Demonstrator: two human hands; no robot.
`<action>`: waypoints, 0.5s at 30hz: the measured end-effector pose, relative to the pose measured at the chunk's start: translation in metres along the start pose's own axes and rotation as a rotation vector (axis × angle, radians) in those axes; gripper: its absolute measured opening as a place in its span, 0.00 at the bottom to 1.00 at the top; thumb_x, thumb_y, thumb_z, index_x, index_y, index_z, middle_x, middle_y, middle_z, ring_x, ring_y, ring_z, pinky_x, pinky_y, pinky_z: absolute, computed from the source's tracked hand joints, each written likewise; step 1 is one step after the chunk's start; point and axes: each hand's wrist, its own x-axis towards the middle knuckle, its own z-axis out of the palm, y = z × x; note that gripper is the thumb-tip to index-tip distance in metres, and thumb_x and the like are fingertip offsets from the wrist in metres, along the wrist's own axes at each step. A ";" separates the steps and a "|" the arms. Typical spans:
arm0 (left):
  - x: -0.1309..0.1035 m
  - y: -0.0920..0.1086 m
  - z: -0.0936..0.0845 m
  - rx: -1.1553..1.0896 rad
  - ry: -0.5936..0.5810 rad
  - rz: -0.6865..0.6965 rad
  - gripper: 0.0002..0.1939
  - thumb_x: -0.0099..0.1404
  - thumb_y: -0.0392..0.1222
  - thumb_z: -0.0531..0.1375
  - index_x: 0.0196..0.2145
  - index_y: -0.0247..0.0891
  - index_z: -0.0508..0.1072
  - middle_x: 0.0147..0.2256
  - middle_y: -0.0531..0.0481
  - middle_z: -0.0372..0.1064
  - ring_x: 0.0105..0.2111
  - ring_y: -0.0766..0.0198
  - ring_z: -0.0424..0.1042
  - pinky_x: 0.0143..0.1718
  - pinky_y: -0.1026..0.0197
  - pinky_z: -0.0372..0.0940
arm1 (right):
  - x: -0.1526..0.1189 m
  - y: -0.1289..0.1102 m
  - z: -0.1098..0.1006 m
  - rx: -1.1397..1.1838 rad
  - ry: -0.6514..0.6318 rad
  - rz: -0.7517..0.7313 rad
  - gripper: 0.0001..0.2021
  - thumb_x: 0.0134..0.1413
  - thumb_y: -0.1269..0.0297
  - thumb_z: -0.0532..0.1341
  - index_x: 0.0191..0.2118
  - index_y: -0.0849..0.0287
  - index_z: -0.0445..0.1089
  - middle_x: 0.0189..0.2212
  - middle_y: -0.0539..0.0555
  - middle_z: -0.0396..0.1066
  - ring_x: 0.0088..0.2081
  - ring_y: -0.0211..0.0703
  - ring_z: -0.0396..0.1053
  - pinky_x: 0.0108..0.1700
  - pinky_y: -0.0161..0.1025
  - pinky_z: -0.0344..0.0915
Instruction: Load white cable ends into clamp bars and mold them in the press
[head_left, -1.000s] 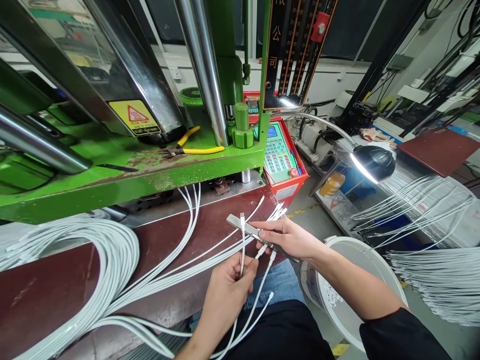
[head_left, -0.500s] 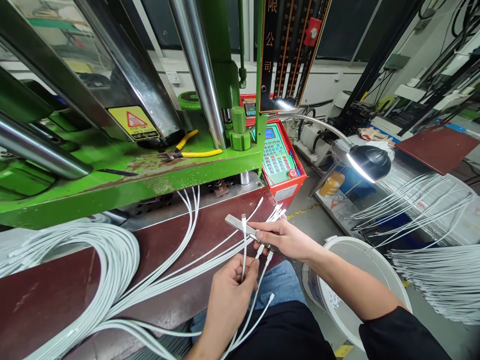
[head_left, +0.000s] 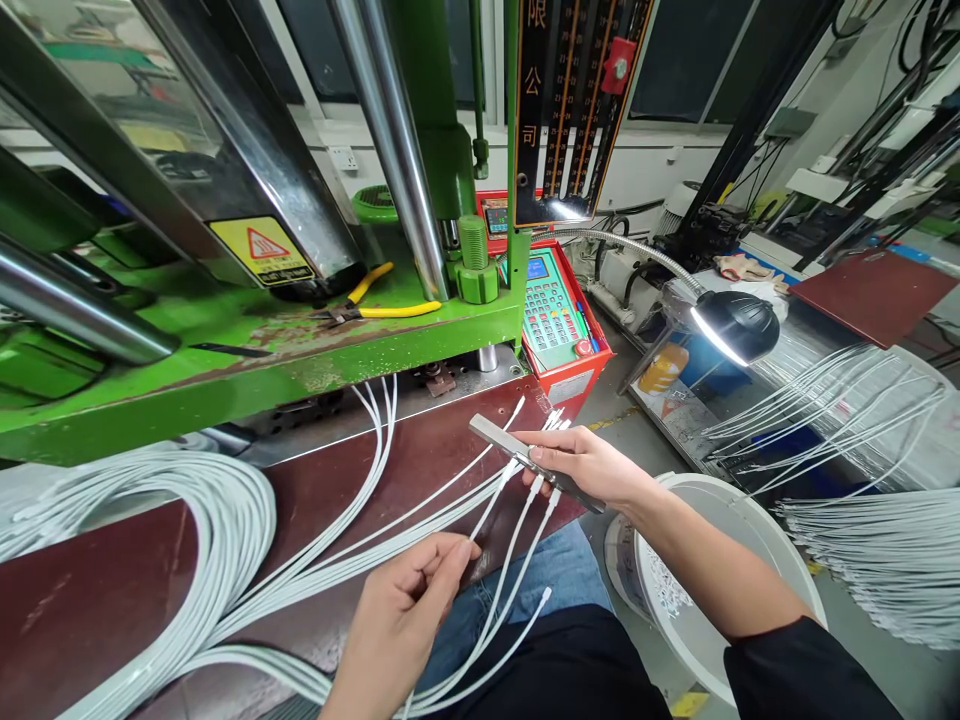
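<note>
My left hand (head_left: 409,605) pinches a thin white cable (head_left: 489,510) between thumb and forefinger. The end of that cable reaches up to my right hand (head_left: 581,462). There the fingers wrap round a flat metal tool (head_left: 491,433) with a straight, blunt-looking blade and a dark handle; its exact kind I cannot make out. Two more white cables (head_left: 519,560) run up under the right hand, their plug ends partly hidden by the fingers. Another white connector (head_left: 546,594) hangs loose over my lap.
A coil of white cables (head_left: 247,500) lies on the brown tabletop (head_left: 300,500). Behind stands a green press (head_left: 300,360) with yellow-handled pliers (head_left: 401,310) on its ledge. At right are a white bucket (head_left: 787,550), a lamp (head_left: 739,320) and bundled cables (head_left: 885,560).
My left hand has moved down and left, and the cable with the upright plug is gone from its fingers' front. The right hand's tool has shifted slightly right and up.
</note>
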 end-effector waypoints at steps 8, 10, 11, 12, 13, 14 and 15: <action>-0.001 0.002 0.002 -0.021 -0.007 -0.019 0.19 0.56 0.58 0.58 0.26 0.37 0.71 0.16 0.58 0.47 0.17 0.70 0.46 0.18 0.68 0.43 | 0.003 0.004 0.002 0.028 -0.038 0.014 0.25 0.54 0.55 0.61 0.55 0.59 0.66 0.29 0.51 0.69 0.25 0.34 0.64 0.31 0.34 0.63; 0.000 0.000 0.002 -0.034 -0.030 -0.041 0.20 0.56 0.59 0.58 0.26 0.36 0.70 0.16 0.58 0.47 0.17 0.71 0.45 0.18 0.68 0.42 | 0.003 0.004 0.002 0.017 -0.039 0.012 0.24 0.54 0.55 0.61 0.55 0.58 0.66 0.30 0.51 0.70 0.26 0.34 0.64 0.31 0.34 0.63; 0.001 -0.002 0.001 -0.040 -0.044 -0.051 0.21 0.56 0.60 0.58 0.26 0.36 0.71 0.16 0.58 0.46 0.17 0.71 0.45 0.18 0.68 0.42 | 0.003 0.004 0.002 0.012 -0.042 0.012 0.24 0.54 0.55 0.60 0.55 0.58 0.66 0.30 0.51 0.70 0.26 0.34 0.65 0.31 0.34 0.63; 0.002 -0.003 0.001 -0.048 -0.059 -0.061 0.22 0.57 0.60 0.57 0.26 0.36 0.71 0.15 0.59 0.46 0.17 0.71 0.45 0.18 0.67 0.42 | 0.003 0.003 0.002 0.008 -0.045 0.013 0.24 0.54 0.54 0.60 0.55 0.58 0.66 0.30 0.51 0.70 0.26 0.34 0.65 0.31 0.34 0.63; 0.003 -0.005 0.000 -0.060 -0.074 -0.070 0.22 0.57 0.60 0.57 0.27 0.35 0.71 0.15 0.59 0.46 0.17 0.71 0.44 0.18 0.67 0.41 | 0.003 0.003 0.002 0.006 -0.047 0.013 0.24 0.54 0.54 0.61 0.55 0.58 0.66 0.29 0.51 0.70 0.26 0.34 0.65 0.31 0.34 0.63; 0.003 -0.006 0.000 -0.075 -0.087 -0.076 0.22 0.57 0.60 0.57 0.27 0.35 0.71 0.15 0.59 0.45 0.16 0.72 0.44 0.18 0.67 0.41 | 0.003 0.002 0.002 0.005 -0.050 0.015 0.24 0.54 0.54 0.61 0.55 0.58 0.66 0.29 0.51 0.70 0.26 0.34 0.65 0.31 0.34 0.63; 0.004 -0.008 0.000 -0.089 -0.091 -0.080 0.22 0.57 0.60 0.57 0.28 0.35 0.71 0.15 0.60 0.45 0.16 0.72 0.44 0.18 0.67 0.40 | 0.003 0.002 0.002 0.007 -0.052 0.015 0.24 0.54 0.54 0.61 0.55 0.58 0.66 0.29 0.51 0.69 0.26 0.34 0.64 0.31 0.34 0.64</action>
